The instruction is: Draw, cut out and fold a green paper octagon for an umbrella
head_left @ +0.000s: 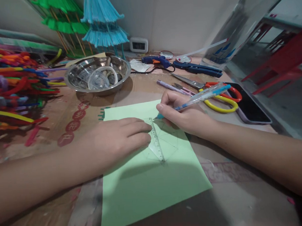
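A light green sheet of paper [155, 187] lies on the table with thin pencil-like lines drawn on it. My left hand [117, 140] lies flat on the sheet, its fingertips pressing a small clear triangular ruler [156, 145] against the paper. In my right hand [183, 114] is a clear pen with a blue cap end [203, 96], pinched between thumb and fingers. The pen's tip touches or nearly touches the paper beside the ruler's upper end. Part of the ruler is hidden under my left fingers.
Colourful pipe cleaners [13, 87] pile up at the left. Behind the paper stand a metal bowl [73, 82], a glue gun [156, 60] and blue pliers-like tool [198, 69]. Scissors [218, 102] and a phone [253, 108] lie right, near a large clear bottle [228, 33].
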### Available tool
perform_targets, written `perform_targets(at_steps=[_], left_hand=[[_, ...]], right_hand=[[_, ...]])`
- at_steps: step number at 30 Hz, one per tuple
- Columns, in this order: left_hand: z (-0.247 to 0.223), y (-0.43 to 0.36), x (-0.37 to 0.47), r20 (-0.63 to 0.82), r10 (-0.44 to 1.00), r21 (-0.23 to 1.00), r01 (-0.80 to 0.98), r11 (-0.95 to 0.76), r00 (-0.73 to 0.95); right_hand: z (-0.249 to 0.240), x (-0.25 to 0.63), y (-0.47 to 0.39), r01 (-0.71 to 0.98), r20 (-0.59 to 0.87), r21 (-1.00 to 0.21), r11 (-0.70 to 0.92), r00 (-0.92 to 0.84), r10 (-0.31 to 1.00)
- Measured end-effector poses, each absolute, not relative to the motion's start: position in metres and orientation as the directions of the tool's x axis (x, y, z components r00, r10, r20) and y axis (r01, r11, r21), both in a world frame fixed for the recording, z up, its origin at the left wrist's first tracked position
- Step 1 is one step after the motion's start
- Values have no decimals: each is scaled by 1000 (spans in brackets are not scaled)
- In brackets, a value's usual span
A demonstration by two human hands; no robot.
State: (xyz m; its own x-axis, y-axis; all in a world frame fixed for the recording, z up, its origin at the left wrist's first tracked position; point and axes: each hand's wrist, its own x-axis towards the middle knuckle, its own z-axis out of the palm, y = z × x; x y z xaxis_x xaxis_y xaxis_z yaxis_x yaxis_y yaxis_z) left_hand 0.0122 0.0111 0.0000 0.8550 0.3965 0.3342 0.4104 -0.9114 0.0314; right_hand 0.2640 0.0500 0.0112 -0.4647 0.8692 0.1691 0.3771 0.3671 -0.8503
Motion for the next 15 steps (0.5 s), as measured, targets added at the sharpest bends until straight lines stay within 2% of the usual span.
perform_targets(at_steps=[7,15], left_hand=[[2,12,15,346,370,-16,400,-916,862],[0,12,13,349,368,-5,394,-919,862]], right_hand=[[12,264,49,405,234,-796,450,-480,845],[13,262,49,406,164,-825,393,-493,854]])
